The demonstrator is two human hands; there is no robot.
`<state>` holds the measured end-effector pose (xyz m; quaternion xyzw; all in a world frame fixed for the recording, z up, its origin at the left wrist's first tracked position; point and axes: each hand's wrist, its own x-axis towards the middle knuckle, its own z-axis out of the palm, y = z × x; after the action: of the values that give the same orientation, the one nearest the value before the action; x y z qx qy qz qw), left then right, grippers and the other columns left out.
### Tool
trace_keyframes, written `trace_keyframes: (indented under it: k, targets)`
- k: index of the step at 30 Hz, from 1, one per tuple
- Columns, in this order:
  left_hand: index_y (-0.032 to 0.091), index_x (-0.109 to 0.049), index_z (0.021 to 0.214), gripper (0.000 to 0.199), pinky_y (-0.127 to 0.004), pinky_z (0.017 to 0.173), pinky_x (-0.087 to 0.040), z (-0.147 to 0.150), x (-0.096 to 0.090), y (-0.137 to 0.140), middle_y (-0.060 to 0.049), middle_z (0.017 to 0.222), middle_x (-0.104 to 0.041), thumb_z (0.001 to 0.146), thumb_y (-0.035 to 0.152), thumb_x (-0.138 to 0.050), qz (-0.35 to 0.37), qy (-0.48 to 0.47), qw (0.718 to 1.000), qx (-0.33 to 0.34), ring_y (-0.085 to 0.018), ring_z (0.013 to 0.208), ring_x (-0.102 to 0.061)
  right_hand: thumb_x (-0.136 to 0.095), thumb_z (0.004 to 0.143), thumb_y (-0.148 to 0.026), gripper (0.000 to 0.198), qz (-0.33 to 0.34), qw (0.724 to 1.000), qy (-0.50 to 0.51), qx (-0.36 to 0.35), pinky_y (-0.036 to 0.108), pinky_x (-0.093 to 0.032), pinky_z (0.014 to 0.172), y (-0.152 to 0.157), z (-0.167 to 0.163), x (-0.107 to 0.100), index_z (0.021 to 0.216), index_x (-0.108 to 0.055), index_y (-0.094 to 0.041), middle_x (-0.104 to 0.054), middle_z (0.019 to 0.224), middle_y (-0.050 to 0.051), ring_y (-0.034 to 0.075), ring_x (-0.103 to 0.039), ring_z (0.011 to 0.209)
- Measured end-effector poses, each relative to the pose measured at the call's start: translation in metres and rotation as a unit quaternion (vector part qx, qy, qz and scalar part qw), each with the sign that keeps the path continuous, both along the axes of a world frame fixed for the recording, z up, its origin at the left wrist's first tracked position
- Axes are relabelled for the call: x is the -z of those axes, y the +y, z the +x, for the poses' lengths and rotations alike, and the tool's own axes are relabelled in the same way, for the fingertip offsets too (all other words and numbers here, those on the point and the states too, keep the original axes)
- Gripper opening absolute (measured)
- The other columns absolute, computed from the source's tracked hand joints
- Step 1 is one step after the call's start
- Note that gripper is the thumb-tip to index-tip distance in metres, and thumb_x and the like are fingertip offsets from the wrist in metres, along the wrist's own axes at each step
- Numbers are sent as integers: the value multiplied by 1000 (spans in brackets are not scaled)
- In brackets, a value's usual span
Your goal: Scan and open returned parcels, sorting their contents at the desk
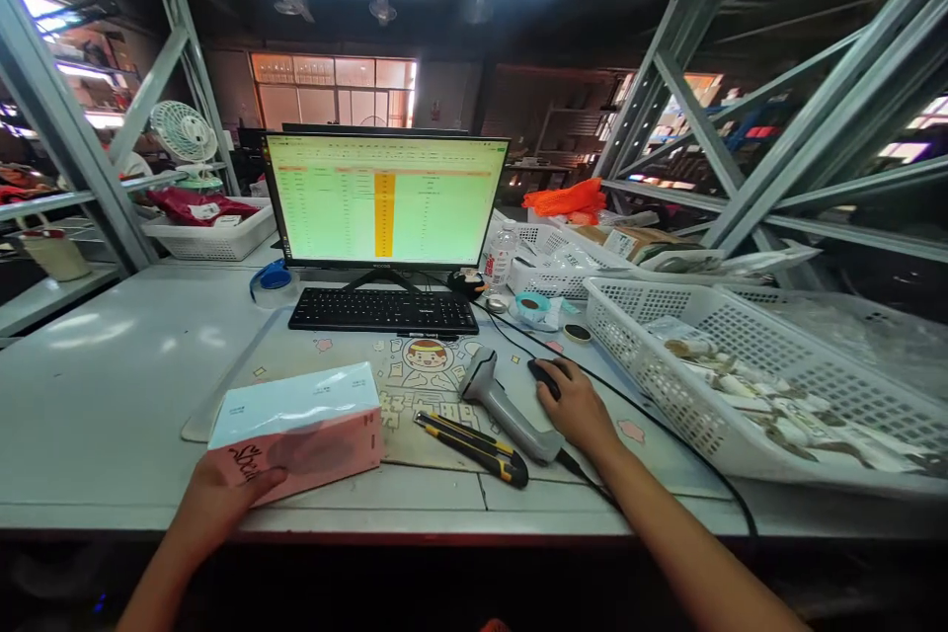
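Observation:
My left hand [222, 494] grips the near left corner of a pink and pale-blue box [318, 449], its thumb across the printed pink side. The box rests on the desk mat [400, 449] near the front edge. My right hand [582, 405] is closed over a black computer mouse [546, 377] on the mat's right side. Between the hands lie a grey barcode scanner [511, 415] with its cable and a yellow and black utility knife [474, 449]. Behind them stand a black keyboard [381, 311] and a lit monitor [385, 202] showing a spreadsheet with one orange column.
White plastic baskets with small packets stand at the right, the nearest basket [667, 385] beside my right arm. A tape roll [531, 306], a clear bottle [502, 257] and a blue tape dispenser [273, 278] sit near the monitor. A black cable [629, 390] crosses the desk. Metal rack posts flank both sides.

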<state>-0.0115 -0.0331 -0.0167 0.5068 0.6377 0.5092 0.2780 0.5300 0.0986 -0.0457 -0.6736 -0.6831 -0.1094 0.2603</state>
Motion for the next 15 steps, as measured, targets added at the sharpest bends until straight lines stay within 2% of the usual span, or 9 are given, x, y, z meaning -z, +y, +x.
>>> trace_keyframes:
  k: [3,6,10,15]
  targets:
    - [17,-78,90,53,-37,80,-64,-3,3,-2,-11,92,-81,56,56,-90,27,18,999,-38,-33,88,-76,-46,101,-36,48,-2,1000,6,7,52,-58,102,0,-1,0,141,-68,-21,-58,142,16,34,-63,121]
    - [16,-74,89,59,-36,72,-63,-7,5,-3,-10,86,-79,55,62,-90,33,19,997,-62,-31,81,-75,-46,101,-36,47,3,1000,7,9,52,-57,103,0,-1,0,140,-68,-21,-58,142,16,34,-63,122]
    - [18,-67,76,54,-33,55,-55,-7,7,-5,-6,69,-72,58,65,-86,10,20,998,-65,-26,63,-68,-46,101,-37,46,6,1000,5,6,50,-57,103,-1,-1,0,139,-68,-23,-59,141,14,33,-63,121]
    - [19,-64,76,43,-29,51,-51,-7,9,-8,-2,62,-68,65,58,-81,13,19,999,-42,-22,56,-63,-46,101,-36,46,12,1000,9,2,51,-57,103,0,0,1,139,-68,-23,-59,141,15,33,-63,121]
